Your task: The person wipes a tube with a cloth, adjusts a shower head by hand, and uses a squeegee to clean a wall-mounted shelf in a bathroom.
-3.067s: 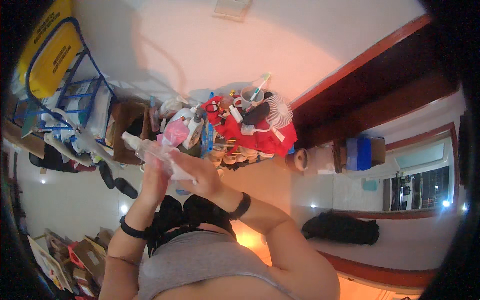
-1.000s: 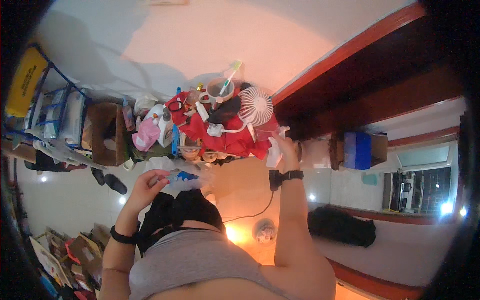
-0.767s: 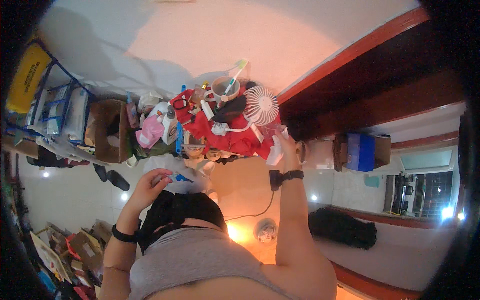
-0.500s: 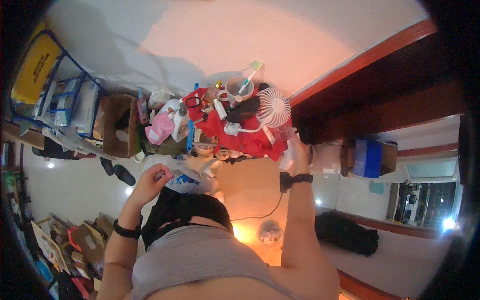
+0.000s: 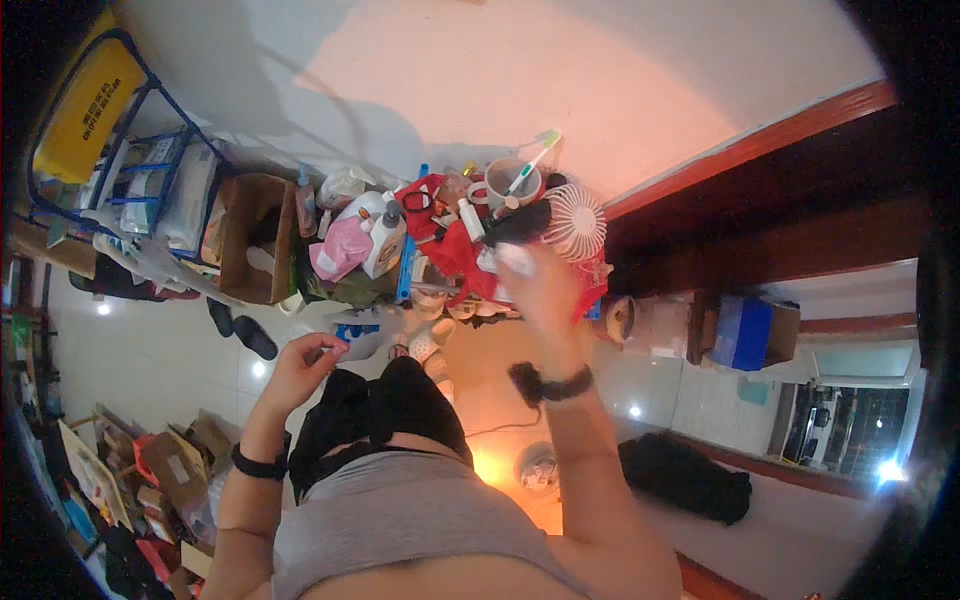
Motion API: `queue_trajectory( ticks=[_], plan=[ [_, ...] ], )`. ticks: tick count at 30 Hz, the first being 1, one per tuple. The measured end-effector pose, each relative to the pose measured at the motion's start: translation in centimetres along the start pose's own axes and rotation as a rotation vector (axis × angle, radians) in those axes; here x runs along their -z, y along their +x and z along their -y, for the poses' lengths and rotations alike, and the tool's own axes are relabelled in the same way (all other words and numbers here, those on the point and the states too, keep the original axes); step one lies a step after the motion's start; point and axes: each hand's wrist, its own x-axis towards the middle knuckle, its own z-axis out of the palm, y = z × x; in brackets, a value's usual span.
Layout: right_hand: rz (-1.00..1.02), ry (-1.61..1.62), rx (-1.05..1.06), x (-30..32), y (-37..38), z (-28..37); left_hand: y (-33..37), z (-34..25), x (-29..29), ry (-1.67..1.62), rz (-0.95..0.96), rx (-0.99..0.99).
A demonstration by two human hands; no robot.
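Note:
My left hand (image 5: 303,368) is raised at the left of my body, fingers curled and thumb pressed to them; whatever they may hold is too small to make out. Just beyond it is a clear plastic bag with blue print (image 5: 358,330). My right hand (image 5: 543,285), blurred by motion, reaches over the red cloth (image 5: 455,252) on a cluttered stand. A whitish patch lies by its fingers, but I cannot tell whether it is held. Around it are a white round fan (image 5: 574,222), a mug (image 5: 513,183) with a green-and-white brush (image 5: 533,163), and a white tube (image 5: 470,219).
Left of the stand are a white bottle (image 5: 384,243), a pink pouch (image 5: 341,250), a cardboard box (image 5: 252,240) and a blue-framed rack (image 5: 160,95). Dark slippers (image 5: 254,338) lie on the floor. A small bin (image 5: 537,468) stands near my right arm; a blue box (image 5: 741,325) is farther right.
My right hand has moved left from the stand's right edge, beside the fan, to the front of the red cloth. My left hand stays nearly in place. The view has shifted slightly.

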Motion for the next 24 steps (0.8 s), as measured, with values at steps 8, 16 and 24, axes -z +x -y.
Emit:
queue_trajectory(
  ticks=[8,16,24],
  plan=[
    [0.031,-0.316,0.184,-13.2,7.1,4.4,-2.3,-0.3,1.8,-0.082,-0.035,0.026],
    [-0.055,-0.403,-0.054,-15.3,8.4,4.6,-4.5,0.9,4.5,-0.159,-0.064,-0.010],
    [0.090,-0.365,0.013,-11.6,7.4,6.0,-4.4,0.1,6.5,-0.157,0.004,-0.069]
  ],
)
